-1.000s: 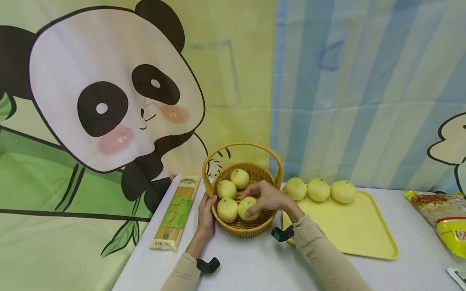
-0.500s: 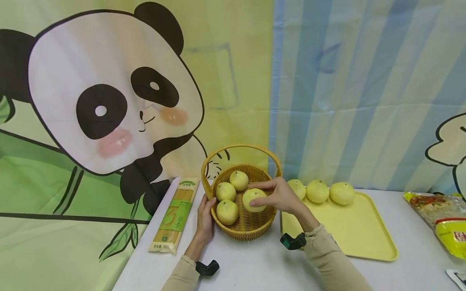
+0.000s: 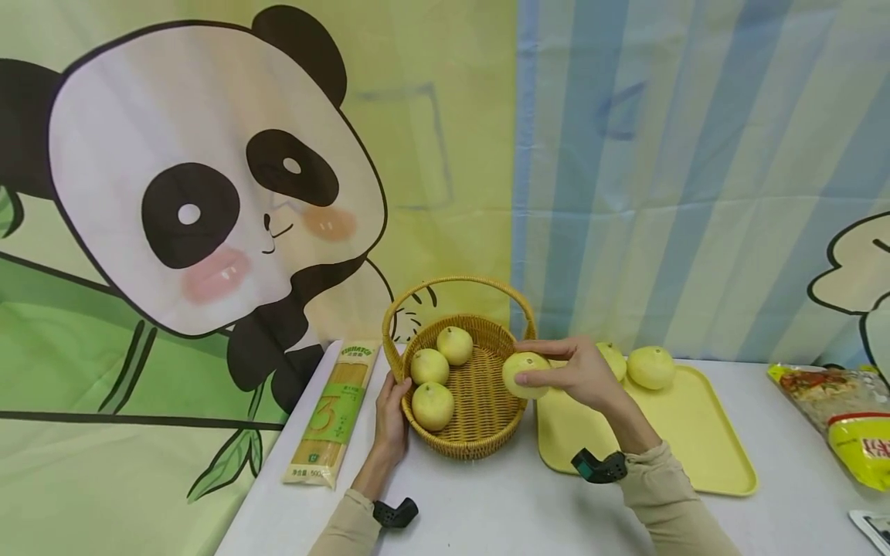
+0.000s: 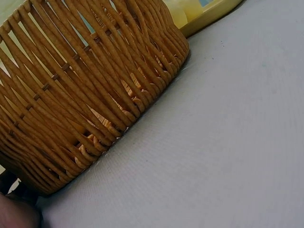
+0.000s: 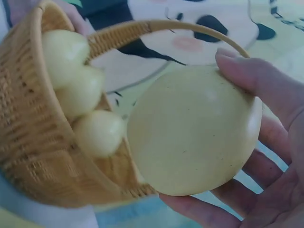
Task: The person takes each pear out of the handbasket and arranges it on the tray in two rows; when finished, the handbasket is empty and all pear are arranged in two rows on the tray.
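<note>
Golden wicker forms the basket [image 3: 470,449], standing on the white worktop [image 3: 487,513]. At its nine o'clock side the left hand [image 3: 392,421] grips it, thumb up by the rim, probably to keep the light weave from sliding or tipping. The right hand [image 3: 585,377] pinches a pale-yellow fruit [image 3: 523,375] between thumb and fingers at the basket's three o'clock rim; whether fruit and rim touch, I cannot tell. A side hold like this likely suits a smooth, rounded skin and leaves the fruit's inner side free. Three more fruits [image 3: 433,406] sit inside, from eight to eleven o'clock, leaning towards the steadied wall.

Towards three o'clock, the yellow tray [image 3: 702,440] has two fruits [image 3: 651,367] in sight along its far edge, one partly behind the right hand; its raised lip presumably checks rolling.

At nine o'clock lies a noodle packet [image 3: 331,415]: its green band carries a large "3", and "净含量" with "500" shows at the near end. Green capitals at the far end are too soft to spell. Far out at three o'clock, a bag [image 3: 844,421] bears a red-and-yellow label, its characters unreadable.
</note>
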Motion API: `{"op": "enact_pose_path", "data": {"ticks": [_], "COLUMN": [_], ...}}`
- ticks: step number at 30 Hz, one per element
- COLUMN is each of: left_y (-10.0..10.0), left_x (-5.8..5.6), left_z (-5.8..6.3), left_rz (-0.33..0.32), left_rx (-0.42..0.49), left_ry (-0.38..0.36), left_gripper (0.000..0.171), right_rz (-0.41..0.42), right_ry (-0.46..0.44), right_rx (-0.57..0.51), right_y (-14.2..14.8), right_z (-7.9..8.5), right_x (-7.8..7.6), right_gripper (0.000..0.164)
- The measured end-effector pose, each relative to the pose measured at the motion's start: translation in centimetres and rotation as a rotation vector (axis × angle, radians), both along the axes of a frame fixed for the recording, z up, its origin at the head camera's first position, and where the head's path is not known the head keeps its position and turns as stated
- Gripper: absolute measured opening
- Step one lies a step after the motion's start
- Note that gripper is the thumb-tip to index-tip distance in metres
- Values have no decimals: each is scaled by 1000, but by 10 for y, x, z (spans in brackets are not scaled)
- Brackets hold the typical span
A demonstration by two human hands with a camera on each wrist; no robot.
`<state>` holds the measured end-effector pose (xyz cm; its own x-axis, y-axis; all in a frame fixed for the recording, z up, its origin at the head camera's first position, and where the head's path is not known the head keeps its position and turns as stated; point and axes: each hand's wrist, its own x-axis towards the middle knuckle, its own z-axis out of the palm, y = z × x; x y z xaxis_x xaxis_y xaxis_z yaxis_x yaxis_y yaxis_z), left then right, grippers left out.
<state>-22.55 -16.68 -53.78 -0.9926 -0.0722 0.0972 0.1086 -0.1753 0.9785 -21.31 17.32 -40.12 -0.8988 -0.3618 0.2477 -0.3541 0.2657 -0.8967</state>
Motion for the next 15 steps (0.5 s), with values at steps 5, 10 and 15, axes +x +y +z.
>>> {"op": "enact_pose_path", "data": {"ticks": [5,10,15], "left_y": [0,-1,-2], "left_x": [1,0,-2], "left_z": [1,1,-1], "left_rz": [1,1,3], "left_rx": [-6,0,4], "left_ry": [4,-1,-1], "left_gripper": [51,51,50], "right_rz": [-93,-184,-276], "right_ry": [22,22,11], "right_rx": [38,51,28], "right_y": [30,62,92], "right_z": [-2,-6,0], "right_x": [5,8,13], "right_gripper": [47,45,46]}}
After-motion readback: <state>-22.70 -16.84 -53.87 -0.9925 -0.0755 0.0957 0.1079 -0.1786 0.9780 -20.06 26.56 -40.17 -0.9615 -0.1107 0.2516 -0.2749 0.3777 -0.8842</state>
